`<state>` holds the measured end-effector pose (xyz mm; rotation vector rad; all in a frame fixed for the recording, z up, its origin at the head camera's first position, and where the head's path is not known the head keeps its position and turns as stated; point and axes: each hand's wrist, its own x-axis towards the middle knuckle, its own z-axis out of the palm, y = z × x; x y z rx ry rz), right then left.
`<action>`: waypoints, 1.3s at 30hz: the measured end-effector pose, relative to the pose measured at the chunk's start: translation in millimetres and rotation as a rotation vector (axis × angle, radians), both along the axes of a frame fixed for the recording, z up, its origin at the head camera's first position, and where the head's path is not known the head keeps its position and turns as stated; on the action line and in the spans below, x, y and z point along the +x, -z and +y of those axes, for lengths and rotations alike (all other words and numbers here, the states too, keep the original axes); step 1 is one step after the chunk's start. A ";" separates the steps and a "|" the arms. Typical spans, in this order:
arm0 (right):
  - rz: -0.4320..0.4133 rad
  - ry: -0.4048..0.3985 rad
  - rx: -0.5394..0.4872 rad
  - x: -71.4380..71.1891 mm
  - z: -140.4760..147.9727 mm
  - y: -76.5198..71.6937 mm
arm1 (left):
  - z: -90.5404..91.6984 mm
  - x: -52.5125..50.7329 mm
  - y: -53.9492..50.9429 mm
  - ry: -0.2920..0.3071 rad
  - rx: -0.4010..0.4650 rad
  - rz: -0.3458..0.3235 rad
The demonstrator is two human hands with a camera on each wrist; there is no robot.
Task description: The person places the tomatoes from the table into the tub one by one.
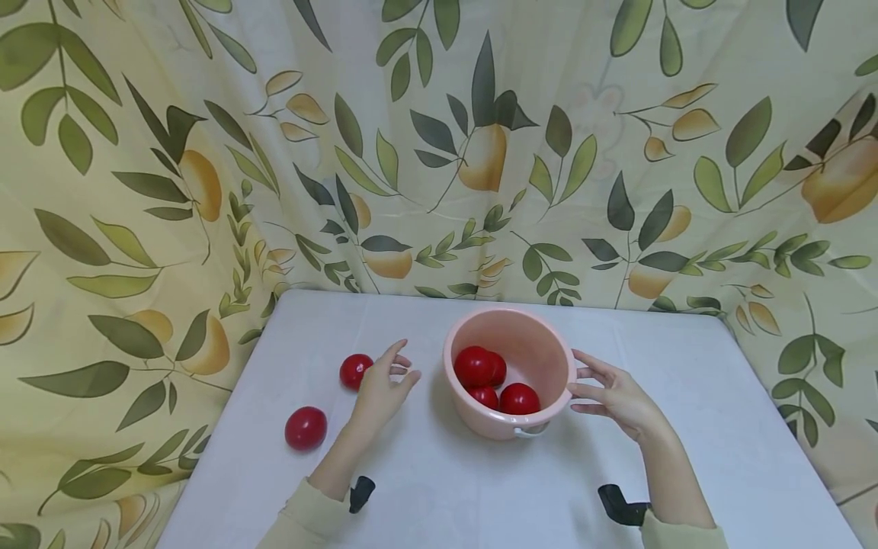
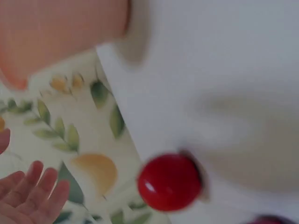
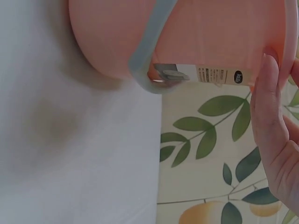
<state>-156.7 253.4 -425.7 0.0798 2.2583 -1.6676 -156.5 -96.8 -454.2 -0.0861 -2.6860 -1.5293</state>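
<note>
A pink bucket (image 1: 466, 415) with a pale handle (image 1: 531, 431) stands upright on the table, with several glossy red balls (image 1: 519, 399) inside that look like tomatoes. My right hand (image 1: 617, 393) is at the bucket's right side, its fingers spread and touching the outside near the rim. The right wrist view shows one finger (image 3: 267, 77) against the bucket wall just under the rim. My left hand (image 1: 380, 389) hovers left of the bucket, fingers loosely bent and holding nothing. It partly covers a red ball (image 1: 354, 371), which appears apart from the fingers in the left wrist view.
Another red ball (image 1: 306, 428) lies on the white table (image 1: 480, 496), nearer the left edge. A leaf-and-fruit patterned cloth (image 1: 439, 221) hangs behind the table and down its sides. Dark wrist mounts (image 1: 620, 507) sit at both sleeves.
</note>
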 end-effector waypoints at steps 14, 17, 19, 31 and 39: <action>0.003 0.000 0.001 -0.1 0.0 2.3 | -107.8 38.1 37.8 -0.130 -0.704 0.166; 0.002 0.002 -0.001 0.0 0.1 2.1 | -123.4 47.0 45.8 -0.069 -0.755 0.098; 0.002 0.002 -0.002 0.0 0.2 1.6 | -132.4 51.9 49.9 -0.047 -0.775 0.066; -0.002 0.001 0.006 1.0 -0.9 -1.3 | -159.6 58.4 72.7 -0.026 -0.770 0.039; 0.000 0.003 -0.005 1.9 0.1 -0.3 | -163.3 53.2 85.9 -0.014 -0.757 -0.001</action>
